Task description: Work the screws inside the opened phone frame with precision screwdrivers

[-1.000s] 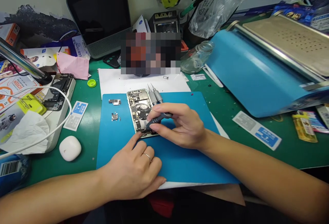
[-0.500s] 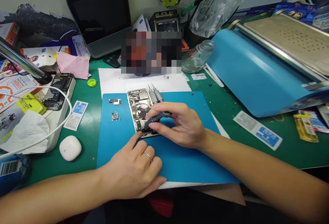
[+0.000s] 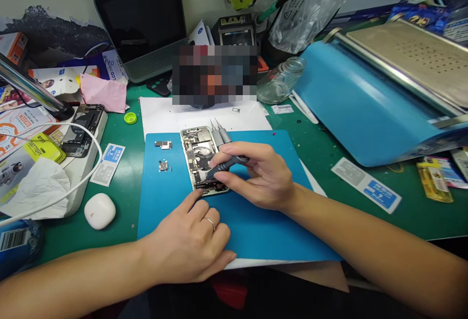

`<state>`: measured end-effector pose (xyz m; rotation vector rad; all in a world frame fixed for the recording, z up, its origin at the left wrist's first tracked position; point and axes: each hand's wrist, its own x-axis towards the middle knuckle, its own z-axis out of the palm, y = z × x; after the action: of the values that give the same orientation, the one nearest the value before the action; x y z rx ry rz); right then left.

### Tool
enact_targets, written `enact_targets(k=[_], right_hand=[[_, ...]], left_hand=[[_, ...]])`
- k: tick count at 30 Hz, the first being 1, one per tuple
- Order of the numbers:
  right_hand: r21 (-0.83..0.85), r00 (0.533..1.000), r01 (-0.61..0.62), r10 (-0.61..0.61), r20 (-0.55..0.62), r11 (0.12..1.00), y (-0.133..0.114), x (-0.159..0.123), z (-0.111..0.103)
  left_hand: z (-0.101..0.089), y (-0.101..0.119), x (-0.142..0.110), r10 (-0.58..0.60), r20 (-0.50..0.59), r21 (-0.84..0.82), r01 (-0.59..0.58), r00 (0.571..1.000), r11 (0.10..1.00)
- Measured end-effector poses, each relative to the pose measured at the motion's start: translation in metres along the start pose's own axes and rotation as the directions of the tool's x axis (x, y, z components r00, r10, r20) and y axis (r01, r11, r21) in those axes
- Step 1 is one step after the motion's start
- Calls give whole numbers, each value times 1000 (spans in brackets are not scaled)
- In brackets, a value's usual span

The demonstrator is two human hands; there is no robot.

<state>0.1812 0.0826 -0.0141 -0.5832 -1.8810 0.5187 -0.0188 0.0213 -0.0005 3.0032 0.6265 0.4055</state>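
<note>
Right hand (image 3: pixel 261 175) pinches a dark pen-like tool (image 3: pixel 228 164), its tip over the opened phone (image 3: pixel 200 155). Phone lies on the blue mat (image 3: pixel 270 231). Left hand (image 3: pixel 193 241) (ringed): index fingertip at phone's lower edge, other fingers curled.

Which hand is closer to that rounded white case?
Left. The left hand is just right of the white case, index finger at the open phone; the right hand is farther right, holding a dark tool over the phone.

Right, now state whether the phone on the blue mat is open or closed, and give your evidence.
Open: the phone lies with its internal parts exposed, no cover over them.
</note>
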Motion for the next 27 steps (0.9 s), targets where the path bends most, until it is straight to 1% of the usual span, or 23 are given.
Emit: enact_targets(k=[8,10,12,14,16,18,20,21,23,25,27], right_hand=[[25,999,22,-21,-38,999,2,0,1],[19,998,26,-25,-49,999,3,-1,0],[7,998,23,-22,-63,1000,3,-1,-1],[6,996,14,-13,-92,1000,2,-1,-2],[16,990,4,-2,-140,1000,1,0,-2],[28,978,-15,20,-205,1000,-1,1,-1],[40,960,-47,56,-274,998,-2,2,0],[48,950,-62,74,-303,997,-3,3,0],[66,934,-80,98,-344,995,-4,4,0],[83,930,-82,106,-351,993,-5,4,0],[101,938,-74,104,-331,992,-6,4,0]], left_hand=[[0,0,0,-7,-7,-6,7,1000,1000],[-1,0,1,-1,-41,-25,0,999,1000],[-3,-3,3,-14,-109,-80,6,994,997],[-6,-7,4,-86,-195,-168,53,977,984],[-9,-13,5,-230,-255,-277,157,939,948],[-10,-19,6,-382,-258,-377,271,887,886],[-11,-24,7,-487,-220,-434,362,845,825],[-11,-26,7,-520,-199,-447,396,830,802],[-10,-29,8,-556,-165,-453,438,815,777],[-9,-30,9,-560,-150,-449,449,815,773],[-7,-31,9,-552,-146,-445,443,821,778]])
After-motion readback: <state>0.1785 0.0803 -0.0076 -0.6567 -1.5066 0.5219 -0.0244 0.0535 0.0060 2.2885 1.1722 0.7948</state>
